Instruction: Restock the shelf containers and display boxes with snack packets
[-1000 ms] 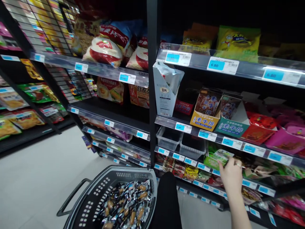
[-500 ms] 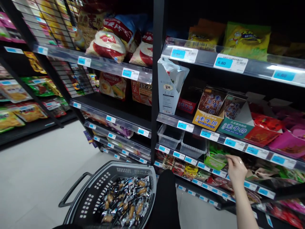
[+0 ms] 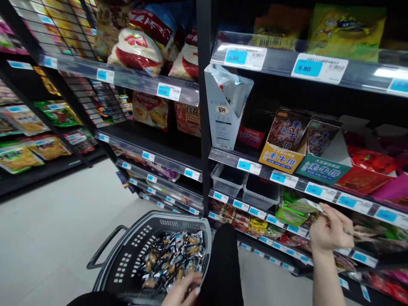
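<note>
My right hand (image 3: pixel 331 227) pinches one end of a small green snack packet (image 3: pixel 304 206). The packet stretches left from my fingers, over a green display box (image 3: pixel 291 216) of similar packets on a lower shelf. My left hand (image 3: pixel 183 290) is at the bottom edge, over the near right side of a grey shopping basket (image 3: pixel 123 259). Its thumb and fingers are a little apart, and I see nothing held in them. Inside the basket lie many small wrapped snacks (image 3: pixel 168 263) in black and silver wrappers with brown contents.
Clear plastic bins (image 3: pixel 228 180) stand left of the green box. Above are a yellow snack box (image 3: pixel 280 160) and a teal one (image 3: pixel 325 170). My dark-clothed knee (image 3: pixel 227 259) lies between basket and shelves. A black upright post (image 3: pixel 205 127) divides the racks.
My right hand has drawn back right from the green box, bringing the packet's end with it. My left hand has come into view over the basket. The view has shifted slightly.
</note>
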Available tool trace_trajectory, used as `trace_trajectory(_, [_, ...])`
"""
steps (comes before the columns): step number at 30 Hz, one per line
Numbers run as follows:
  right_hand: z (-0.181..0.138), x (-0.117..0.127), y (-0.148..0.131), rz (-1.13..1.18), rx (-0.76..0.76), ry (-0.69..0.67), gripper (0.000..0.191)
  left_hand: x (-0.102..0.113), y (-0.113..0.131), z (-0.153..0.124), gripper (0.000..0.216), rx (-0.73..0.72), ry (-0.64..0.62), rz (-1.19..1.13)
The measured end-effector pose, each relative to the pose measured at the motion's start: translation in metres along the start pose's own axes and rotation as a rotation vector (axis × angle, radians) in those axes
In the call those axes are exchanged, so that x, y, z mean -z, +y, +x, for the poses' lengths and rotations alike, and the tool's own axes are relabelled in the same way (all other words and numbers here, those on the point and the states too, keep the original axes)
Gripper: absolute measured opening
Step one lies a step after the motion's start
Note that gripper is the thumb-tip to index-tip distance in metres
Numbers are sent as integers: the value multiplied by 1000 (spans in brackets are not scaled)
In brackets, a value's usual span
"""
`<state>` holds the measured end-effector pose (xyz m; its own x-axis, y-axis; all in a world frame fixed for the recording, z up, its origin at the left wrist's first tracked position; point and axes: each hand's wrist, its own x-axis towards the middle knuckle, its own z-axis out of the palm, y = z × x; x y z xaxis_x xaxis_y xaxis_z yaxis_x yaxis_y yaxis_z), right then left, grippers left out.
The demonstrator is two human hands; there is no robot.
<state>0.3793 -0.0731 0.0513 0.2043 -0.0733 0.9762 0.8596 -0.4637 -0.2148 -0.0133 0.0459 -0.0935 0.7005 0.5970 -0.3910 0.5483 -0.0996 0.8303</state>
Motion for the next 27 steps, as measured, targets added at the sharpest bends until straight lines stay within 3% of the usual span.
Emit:
trace_trajectory(2, [16, 14, -36, 152, 48, -136, 15, 7, 49, -8, 50, -94, 40, 31])
trace_trajectory(6, [30, 35, -108, 536, -67, -592, 15, 23, 143, -16, 89, -377, 209, 110])
trace_trajectory(7, [29, 38, -122, 629, -115, -686, 15, 26, 158, -16, 95, -425, 252, 143])
trace_trajectory(9, [24, 40, -144, 765, -230, -790, 13, 26, 175, -13, 88, -392, 217, 87])
trace_trajectory(11, [14, 42, -158, 823, -425, -804, 6, 22, 178, -12, 82, -305, 120, -170])
trace_trajectory(13, [1, 45, -164, 868, -685, -838, 25, 15, 173, -13, 77, -254, 48, -461])
trace_trajectory(16, [-18, 51, -164, 1016, -978, -1149, 55, 8, 165, -18, 57, -187, 31, -657])
trace_trajectory(18, [-31, 56, -164, 1075, -1044, -1383, 52, 6, 160, -20, 39, -116, 39, -645])
trace_trajectory(20, [-43, 60, -164, 1063, -1100, -1484, 47, 7, 155, -20, 29, -66, 52, -600])
trace_trajectory(27, [-73, 64, -173, 990, -1131, -1477, 46, 8, 138, -16, 30, 41, 75, -562])
